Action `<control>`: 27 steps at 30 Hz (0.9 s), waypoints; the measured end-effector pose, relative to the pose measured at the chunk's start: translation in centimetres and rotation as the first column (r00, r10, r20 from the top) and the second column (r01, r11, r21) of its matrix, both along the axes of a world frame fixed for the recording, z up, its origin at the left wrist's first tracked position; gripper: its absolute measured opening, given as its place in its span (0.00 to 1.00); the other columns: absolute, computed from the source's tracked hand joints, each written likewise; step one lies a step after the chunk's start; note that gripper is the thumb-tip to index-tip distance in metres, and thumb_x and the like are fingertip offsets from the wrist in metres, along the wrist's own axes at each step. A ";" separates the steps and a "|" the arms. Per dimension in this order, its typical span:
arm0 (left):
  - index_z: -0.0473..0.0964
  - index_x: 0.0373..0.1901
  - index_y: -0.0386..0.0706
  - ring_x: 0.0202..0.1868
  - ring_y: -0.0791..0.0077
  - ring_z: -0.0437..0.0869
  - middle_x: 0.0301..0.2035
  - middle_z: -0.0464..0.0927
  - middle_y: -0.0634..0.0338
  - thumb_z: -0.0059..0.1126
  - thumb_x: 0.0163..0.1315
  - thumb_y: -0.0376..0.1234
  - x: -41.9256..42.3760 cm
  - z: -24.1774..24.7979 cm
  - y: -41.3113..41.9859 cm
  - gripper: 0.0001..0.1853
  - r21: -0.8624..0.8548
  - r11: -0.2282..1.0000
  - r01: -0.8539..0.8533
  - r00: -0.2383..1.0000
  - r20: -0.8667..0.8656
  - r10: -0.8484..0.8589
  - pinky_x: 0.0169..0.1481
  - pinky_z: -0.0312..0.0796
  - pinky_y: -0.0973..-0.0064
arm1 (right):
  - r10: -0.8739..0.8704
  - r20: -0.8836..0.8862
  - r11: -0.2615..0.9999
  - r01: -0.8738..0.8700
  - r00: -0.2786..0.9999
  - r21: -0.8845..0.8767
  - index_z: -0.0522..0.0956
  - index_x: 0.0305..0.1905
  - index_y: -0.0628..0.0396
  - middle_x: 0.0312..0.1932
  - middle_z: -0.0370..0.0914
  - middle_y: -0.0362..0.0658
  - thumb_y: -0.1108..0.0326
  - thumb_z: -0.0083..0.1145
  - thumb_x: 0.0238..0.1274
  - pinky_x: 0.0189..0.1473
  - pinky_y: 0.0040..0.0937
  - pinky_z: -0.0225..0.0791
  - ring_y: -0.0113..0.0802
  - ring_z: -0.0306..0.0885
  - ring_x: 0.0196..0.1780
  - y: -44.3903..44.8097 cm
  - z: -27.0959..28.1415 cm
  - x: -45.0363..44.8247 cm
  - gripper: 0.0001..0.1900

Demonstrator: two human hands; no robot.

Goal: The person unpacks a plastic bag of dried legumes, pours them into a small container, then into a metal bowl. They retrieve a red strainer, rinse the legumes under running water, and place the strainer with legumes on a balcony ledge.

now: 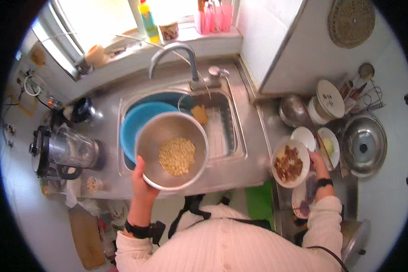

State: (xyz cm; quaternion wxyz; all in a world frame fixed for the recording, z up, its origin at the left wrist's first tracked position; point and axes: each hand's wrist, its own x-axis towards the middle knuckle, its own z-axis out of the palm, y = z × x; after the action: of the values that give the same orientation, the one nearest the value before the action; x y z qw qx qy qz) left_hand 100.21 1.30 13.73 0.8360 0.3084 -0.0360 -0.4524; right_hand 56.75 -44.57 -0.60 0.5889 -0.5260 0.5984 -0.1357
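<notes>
My left hand (143, 180) grips the near left rim of a metal bowl (149, 142), tilted a little towards me in front of the sink. Pale beans or kernels (176, 156) cover the middle of its bottom. Over on the right, my right hand (318, 161) has hold of the right side of a white bowl (277, 180). Brown chunks of what looks like meat (288, 164) lie inside it. Behind the metal bowl, a blue plastic basin (131, 131) rests in the sink (221, 142), partly covered by the bowl.
A blender jug (71, 149) lies on the left counter near a cup of pale pieces (94, 184). The faucet (173, 46) arches over the sink. Right of it are a small white dish (303, 136), chopsticks (324, 149), a plate (335, 139) and a steel lid (363, 146).
</notes>
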 end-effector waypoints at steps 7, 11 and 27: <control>0.58 0.61 0.38 0.58 0.63 0.69 0.56 0.67 0.53 0.42 0.67 0.46 0.5 -0.8 0.6 0.28 0.126 0.990 -0.060 0.998 0.013 0.059 0.63 0.63 0.64 | 0.114 0.251 0.989 -0.133 0.961 0.061 0.75 0.49 0.61 0.44 0.78 0.43 0.53 0.48 0.65 0.47 0.33 0.72 0.32 0.77 0.45 4.5 4.7 1.4 0.21; 0.58 0.62 0.39 0.57 0.64 0.70 0.56 0.68 0.54 0.43 0.67 0.44 1.0 -0.6 1.9 0.26 0.159 0.984 -0.081 0.997 0.031 0.077 0.63 0.63 0.64 | 0.001 -0.128 1.000 0.000 0.992 0.006 0.75 0.35 0.48 0.15 0.70 0.31 0.44 0.44 0.65 0.11 0.18 0.45 0.18 0.55 0.11 2.0 3.2 0.7 0.19; 0.51 0.66 0.41 0.58 0.72 0.65 0.56 0.64 0.57 0.49 0.64 0.37 4.0 -0.5 4.0 0.31 0.159 0.927 -0.341 0.896 0.352 0.270 0.63 0.56 0.73 | 0.023 -0.245 0.908 -0.123 0.969 -0.401 0.77 0.44 0.59 0.22 0.74 0.39 0.66 0.52 0.59 0.17 0.23 0.57 0.23 0.64 0.17 7.0 15.0 6.0 0.11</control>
State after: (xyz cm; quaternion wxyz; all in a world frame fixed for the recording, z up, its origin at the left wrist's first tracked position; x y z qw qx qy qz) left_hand 104.20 5.34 13.20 0.8409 0.4692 -0.0741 -0.2592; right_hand 62.75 -37.56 14.43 0.3942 -0.6730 0.6013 -0.1737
